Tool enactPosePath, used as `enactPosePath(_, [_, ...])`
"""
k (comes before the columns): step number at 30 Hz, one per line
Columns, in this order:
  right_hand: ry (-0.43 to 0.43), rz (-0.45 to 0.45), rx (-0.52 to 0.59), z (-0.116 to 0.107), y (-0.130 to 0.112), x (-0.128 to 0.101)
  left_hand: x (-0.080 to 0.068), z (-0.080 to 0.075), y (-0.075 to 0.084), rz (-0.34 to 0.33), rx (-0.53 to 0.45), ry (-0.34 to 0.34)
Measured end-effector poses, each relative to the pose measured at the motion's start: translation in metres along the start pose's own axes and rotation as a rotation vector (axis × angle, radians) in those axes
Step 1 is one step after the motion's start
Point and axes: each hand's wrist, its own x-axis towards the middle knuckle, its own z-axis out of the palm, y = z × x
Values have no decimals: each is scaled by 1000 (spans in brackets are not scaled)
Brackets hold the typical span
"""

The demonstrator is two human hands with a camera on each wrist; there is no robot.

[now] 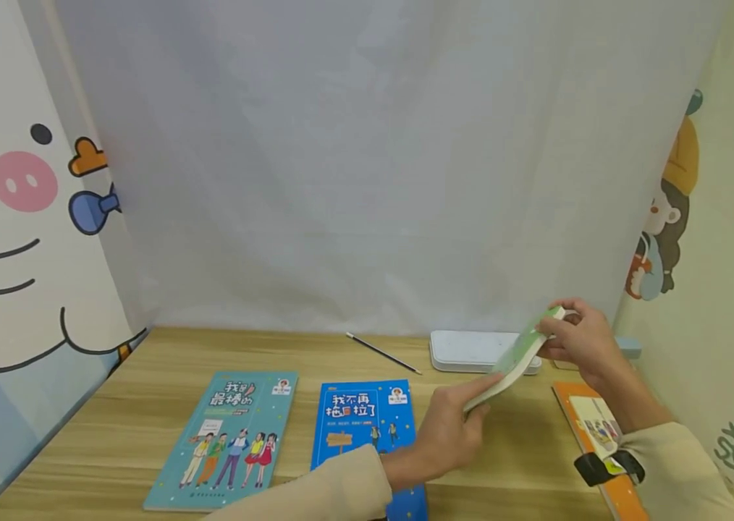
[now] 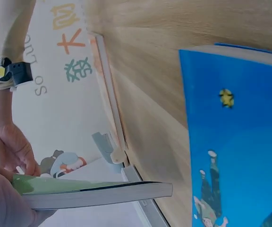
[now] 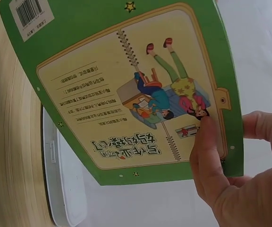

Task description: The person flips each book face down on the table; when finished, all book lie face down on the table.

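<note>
Wooden surface [image 1: 145, 405], white curtain behind | green book [image 1: 514, 359] held above surface, right of blue book [image 1: 354, 420], long axis tilted, far end raised | left hand [image 1: 452, 427] gripped near end, right hand [image 1: 585, 340] pinched far end

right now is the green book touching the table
Apart. The left wrist view shows the green book held in the air, with open space between it and the table.

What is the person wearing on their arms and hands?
Both arms have long cream-coloured sleeves. The left sleeve ends at the wrist, and so does the right sleeve. The left hand and right hand are bare, with no gloves. A black strap goes round the right wrist, with a small yellow patch on it.
</note>
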Motion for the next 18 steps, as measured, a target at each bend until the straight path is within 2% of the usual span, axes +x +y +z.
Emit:
enactPosePath(8, [11,-13,-22,5,-1,2,3,-6,-2,-46,-103,2])
enactPosePath(14, [-7,-1,8,6,0,3,3,-6,-4,-12,-106,36])
enactPosePath(18, [-21,-2,13,5,2,5,2,-6,-2,-83,-171,61])
